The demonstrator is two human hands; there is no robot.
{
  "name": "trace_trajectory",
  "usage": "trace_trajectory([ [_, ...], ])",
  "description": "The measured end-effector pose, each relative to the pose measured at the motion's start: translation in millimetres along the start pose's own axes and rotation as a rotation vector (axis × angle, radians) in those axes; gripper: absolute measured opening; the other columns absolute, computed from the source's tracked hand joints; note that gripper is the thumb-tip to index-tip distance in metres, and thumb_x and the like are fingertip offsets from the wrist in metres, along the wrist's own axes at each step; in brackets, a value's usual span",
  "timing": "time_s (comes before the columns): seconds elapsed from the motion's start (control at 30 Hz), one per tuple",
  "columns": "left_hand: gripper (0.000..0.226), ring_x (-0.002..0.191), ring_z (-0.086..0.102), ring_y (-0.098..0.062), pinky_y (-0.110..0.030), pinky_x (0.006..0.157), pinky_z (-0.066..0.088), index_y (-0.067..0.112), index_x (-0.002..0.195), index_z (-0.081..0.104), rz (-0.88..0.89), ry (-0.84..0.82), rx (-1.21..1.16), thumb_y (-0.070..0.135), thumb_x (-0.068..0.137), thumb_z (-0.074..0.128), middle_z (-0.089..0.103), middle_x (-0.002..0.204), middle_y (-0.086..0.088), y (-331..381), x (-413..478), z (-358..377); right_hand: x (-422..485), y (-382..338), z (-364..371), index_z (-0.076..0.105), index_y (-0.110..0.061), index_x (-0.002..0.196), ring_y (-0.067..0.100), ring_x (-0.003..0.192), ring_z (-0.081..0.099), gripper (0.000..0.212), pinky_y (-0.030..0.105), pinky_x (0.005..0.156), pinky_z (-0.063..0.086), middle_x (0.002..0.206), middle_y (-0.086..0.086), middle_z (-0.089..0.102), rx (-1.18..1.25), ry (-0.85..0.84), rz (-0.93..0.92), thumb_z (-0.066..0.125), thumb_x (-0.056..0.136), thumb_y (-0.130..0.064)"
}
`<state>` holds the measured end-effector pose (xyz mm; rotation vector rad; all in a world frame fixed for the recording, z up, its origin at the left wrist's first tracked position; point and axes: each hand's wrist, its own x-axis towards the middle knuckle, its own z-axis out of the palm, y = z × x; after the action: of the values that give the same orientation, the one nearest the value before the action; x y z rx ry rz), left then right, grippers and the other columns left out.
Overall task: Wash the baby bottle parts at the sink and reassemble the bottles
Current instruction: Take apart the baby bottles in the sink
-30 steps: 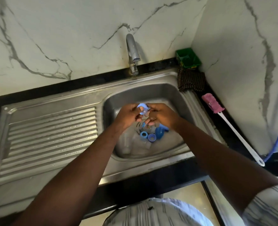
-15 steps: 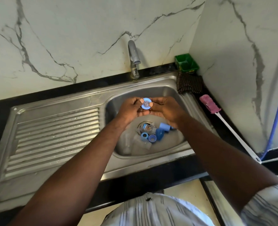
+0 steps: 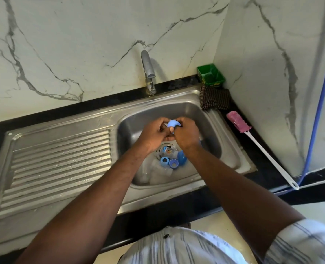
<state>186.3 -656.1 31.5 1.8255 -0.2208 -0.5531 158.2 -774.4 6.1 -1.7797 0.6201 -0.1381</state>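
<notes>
Two hands [image 3: 152, 133] [image 3: 186, 136] pinch a blue part [image 3: 172, 123], clear of sink [image 3: 205, 119] walls.

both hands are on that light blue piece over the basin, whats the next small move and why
Probably lift the right hand off and open the tap: no water shows at its spout, while that hand and the left hand grip the light blue part over the sink, with other blue parts by the drain.
</notes>
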Motion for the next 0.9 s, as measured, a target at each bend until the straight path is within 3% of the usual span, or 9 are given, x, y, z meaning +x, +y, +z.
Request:
trace_trajectory([
  [0.07,0.019,0.064,0.067,0.006,-0.011,0.059,0.053,0.002,0.117,0.059,0.037,-0.014,0.085,0.001,0.097,0.060,0.062,0.090,-0.003,3.1,1.5,5.0,0.6,4.3,0.3,0.069,-0.009,0.105,0.019,0.092,0.068,0.022,0.036,0.080,0.060,0.101,0.006,0.071,-0.008,0.038,-0.010,0.061,0.085,-0.002],
  [0.17,0.016,0.071,0.069,-0.006,-0.016,0.065,0.058,0.004,0.114,0.057,-0.009,-0.023,0.032,0.002,0.098,0.058,0.062,0.099,-0.007,6.1,4.6,7.3,7.4,5.5,-6.1,0.071,-0.009,0.103,0.021,0.092,0.067,0.021,0.033,0.081,0.056,0.098,0.006,0.072,-0.124,0.009,-0.057,0.058,0.087,-0.004],
  [0.23,0.021,0.076,0.069,-0.010,-0.018,0.068,0.059,0.001,0.119,0.056,-0.044,-0.026,-0.037,0.002,0.098,0.058,0.061,0.105,-0.008,5.5,5.3,6.7,11.0,4.6,-9.8,0.073,-0.010,0.102,0.022,0.091,0.069,0.020,0.039,0.085,0.056,0.096,0.007,0.074,-0.160,-0.024,-0.095,0.060,0.087,-0.007],
  [0.4,0.018,0.082,0.076,-0.020,-0.027,0.075,0.062,0.002,0.116,0.058,-0.142,0.004,-0.373,0.011,0.105,0.048,0.071,0.103,-0.012,-4.7,4.5,-1.5,11.7,9.0,-6.9,0.076,-0.016,0.111,0.016,0.099,0.070,0.030,0.041,0.092,0.056,0.104,0.000,0.076,-0.019,-0.099,-0.088,0.066,0.083,-0.009],
  [0.53,0.023,0.091,0.075,-0.028,-0.032,0.084,0.061,0.000,0.116,0.060,-0.230,0.022,-0.424,0.016,0.106,0.047,0.074,0.102,-0.017,-15.6,7.8,-3.2,15.0,18.9,-5.0,0.075,-0.015,0.114,0.018,0.100,0.071,0.033,0.043,0.092,0.057,0.107,0.001,0.075,0.044,-0.154,-0.039,0.068,0.082,-0.012],
  [0.67,0.028,0.089,0.075,-0.025,-0.029,0.080,0.062,-0.005,0.115,0.063,-0.290,0.061,-0.553,0.017,0.106,0.049,0.073,0.102,-0.020,-23.6,11.8,-4.6,18.9,27.5,-5.5,0.072,-0.010,0.115,0.026,0.102,0.071,0.032,0.048,0.092,0.057,0.109,0.008,0.075,0.183,-0.233,-0.005,0.069,0.084,-0.005],
  [0.8,0.021,0.082,0.073,-0.022,-0.028,0.076,0.062,-0.007,0.107,0.063,-0.335,0.133,-0.663,0.009,0.104,0.050,0.068,0.101,-0.021,-33.0,17.9,-5.0,18.9,31.1,-11.5,0.067,0.001,0.115,0.032,0.100,0.072,0.028,0.044,0.089,0.058,0.108,0.019,0.073,0.389,-0.308,0.073,0.067,0.087,0.007],
  [0.9,0.016,0.084,0.071,-0.024,-0.032,0.078,0.062,-0.004,0.104,0.063,-0.371,0.162,-0.609,0.008,0.103,0.052,0.067,0.102,-0.021,-45.7,26.2,-6.2,23.5,36.9,-14.1,0.064,0.005,0.114,0.033,0.099,0.072,0.028,0.042,0.088,0.059,0.108,0.022,0.072,0.405,-0.359,0.132,0.071,0.086,0.003],
])
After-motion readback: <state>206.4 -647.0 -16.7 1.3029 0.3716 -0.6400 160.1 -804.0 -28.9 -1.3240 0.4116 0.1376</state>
